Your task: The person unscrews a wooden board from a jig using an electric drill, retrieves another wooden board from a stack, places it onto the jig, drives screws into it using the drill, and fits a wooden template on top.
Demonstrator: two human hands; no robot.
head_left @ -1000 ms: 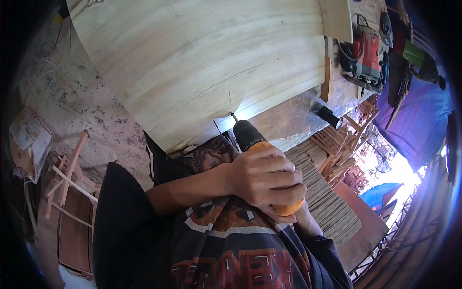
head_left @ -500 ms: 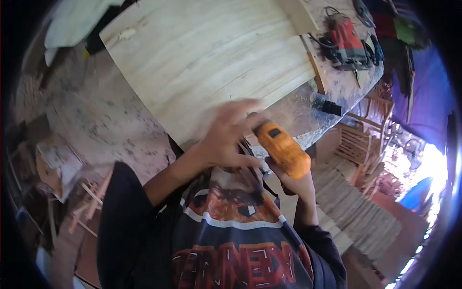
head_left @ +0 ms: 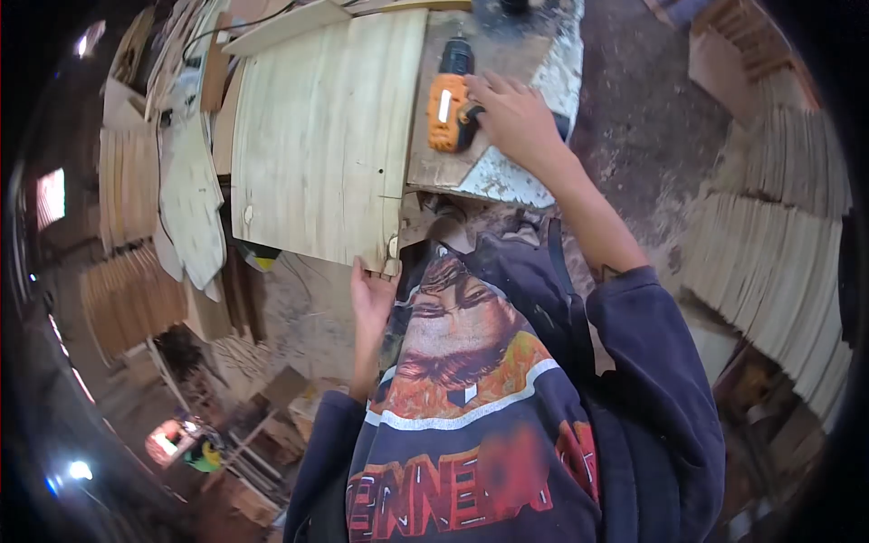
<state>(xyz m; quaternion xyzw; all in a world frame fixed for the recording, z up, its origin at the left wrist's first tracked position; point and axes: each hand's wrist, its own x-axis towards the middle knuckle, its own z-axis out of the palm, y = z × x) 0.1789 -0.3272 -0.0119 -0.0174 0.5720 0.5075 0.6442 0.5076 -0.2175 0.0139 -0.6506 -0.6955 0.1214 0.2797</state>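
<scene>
A pale wooden panel (head_left: 317, 136) lies on the worktable, its near edge overhanging. My left hand (head_left: 371, 294) grips the near right corner, with fingertips at the edge and part of the hand hidden beneath. Close to that corner the panel has a small dark hole and a pale knot-like patch. Right of the panel, an orange and black cordless drill (head_left: 446, 113) lies on its side, chuck pointing away from me. My right hand (head_left: 520, 122) rests over the drill's handle with fingers stretched and slightly apart; the handle is mostly covered.
The worktable (head_left: 516, 176) has a worn, paint-spotted edge. A wooden strip (head_left: 290, 27) lies across the panel's far end. Stacked boards (head_left: 769, 262) stand at the right, with more cut pieces (head_left: 127, 185) at the left. A red machine (head_left: 165, 443) sits lower left.
The drill has gone from my right hand's raised grip to lying on the table. My left hand has moved down to the panel's near corner. The view has turned.
</scene>
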